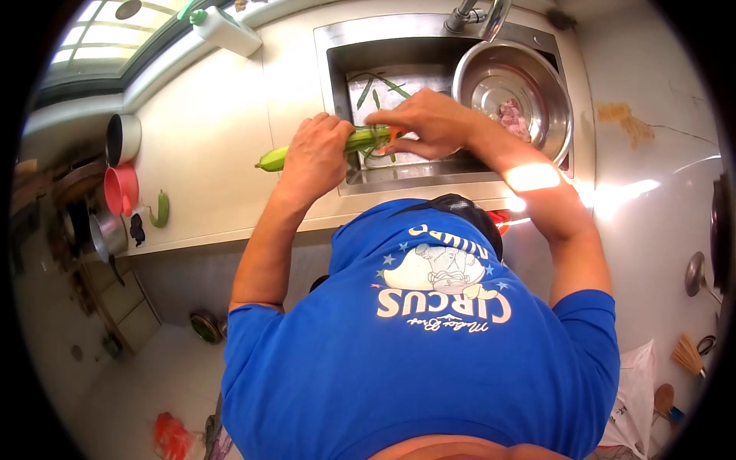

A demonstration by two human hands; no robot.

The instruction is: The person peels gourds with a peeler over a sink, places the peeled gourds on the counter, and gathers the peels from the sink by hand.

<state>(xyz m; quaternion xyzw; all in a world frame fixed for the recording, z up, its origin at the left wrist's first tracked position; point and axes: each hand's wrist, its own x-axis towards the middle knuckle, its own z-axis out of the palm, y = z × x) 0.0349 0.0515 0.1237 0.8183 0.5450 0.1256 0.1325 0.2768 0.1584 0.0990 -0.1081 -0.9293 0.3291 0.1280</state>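
Observation:
My left hand (314,153) is wrapped round a long green gourd (273,159), probably a luffa, held nearly level over the sink's left edge. Its pointed end sticks out to the left of the hand. My right hand (429,126) is closed at the gourd's other end, on an orange-headed peeler (395,134); most of the tool is hidden by the fingers. A strip of green peel hangs by the blade. Below, in the steel sink (337,84), lie several green peel strips (396,88).
A steel basin (563,115) with pieces of raw meat (512,119) stands in the sink's right part, under the faucet (464,17). On the counter at left are a small green gourd (160,209), a pink cup (121,190) and a pot (124,140). A white bottle (226,32) stands behind.

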